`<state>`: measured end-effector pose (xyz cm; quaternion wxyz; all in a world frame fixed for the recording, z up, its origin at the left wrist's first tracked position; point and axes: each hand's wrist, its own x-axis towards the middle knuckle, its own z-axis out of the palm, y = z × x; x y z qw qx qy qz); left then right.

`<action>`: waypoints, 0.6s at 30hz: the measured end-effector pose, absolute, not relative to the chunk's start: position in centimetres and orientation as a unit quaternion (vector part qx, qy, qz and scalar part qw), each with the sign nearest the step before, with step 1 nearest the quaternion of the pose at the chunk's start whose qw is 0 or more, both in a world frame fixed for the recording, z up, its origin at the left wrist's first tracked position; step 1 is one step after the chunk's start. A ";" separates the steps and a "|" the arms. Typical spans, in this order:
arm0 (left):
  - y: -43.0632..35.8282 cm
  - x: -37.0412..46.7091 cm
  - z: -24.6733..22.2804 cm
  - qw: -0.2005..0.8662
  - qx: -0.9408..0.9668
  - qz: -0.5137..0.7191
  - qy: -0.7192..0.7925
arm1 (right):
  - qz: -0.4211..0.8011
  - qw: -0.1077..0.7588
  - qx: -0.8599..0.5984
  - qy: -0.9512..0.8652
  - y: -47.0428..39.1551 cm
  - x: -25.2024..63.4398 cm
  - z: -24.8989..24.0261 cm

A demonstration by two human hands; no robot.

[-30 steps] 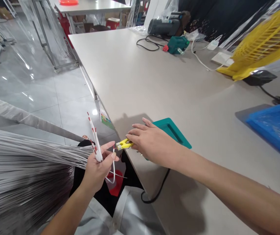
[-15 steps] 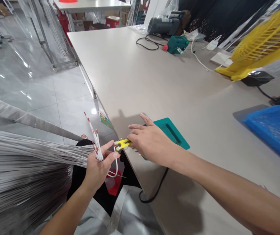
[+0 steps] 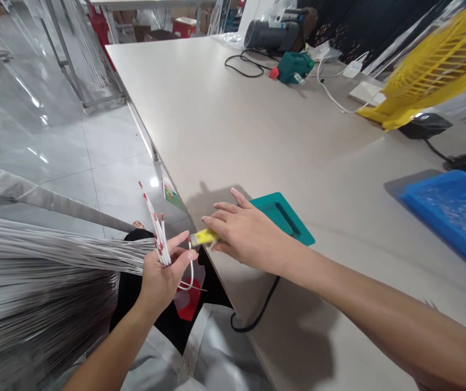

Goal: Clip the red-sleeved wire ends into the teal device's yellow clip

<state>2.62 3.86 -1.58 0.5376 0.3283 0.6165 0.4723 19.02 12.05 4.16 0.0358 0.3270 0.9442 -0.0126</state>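
My left hand (image 3: pixel 163 274) is closed around several white wires (image 3: pixel 160 239) with red tips, which stand up from between the fingers. One wire (image 3: pixel 192 274) bends in a loop below the thumb, its end held up between thumb and index finger. My right hand (image 3: pixel 243 233) grips a small yellow hand tool (image 3: pixel 206 236) between thumb and fingers. The tool's front end is at that wire's tip, close to my left index finger; its exact kind is blurred. Behind and partly under my right hand lies a green tray (image 3: pixel 279 214) on the table.
Long white wires (image 3: pixel 54 244) in a thick bundle hang at my left. On the table (image 3: pixel 216 119) stand a blue tray (image 3: pixel 457 212) of small clear pieces, a yellow fan (image 3: pixel 432 65), a green device (image 3: pixel 294 68) and a grey motor (image 3: pixel 271 35). A black cord (image 3: pixel 263 309) crosses the near edge.
The yellow tool has turned slightly in my right hand and now shows as a narrower, blurred shape at the wire tip. My left hand keeps its hold.
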 end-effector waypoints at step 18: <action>2.2 0.4 -0.8 0.633 0.226 0.532 0.515 | -0.208 -0.299 0.322 0.874 7.4 17.3 2.9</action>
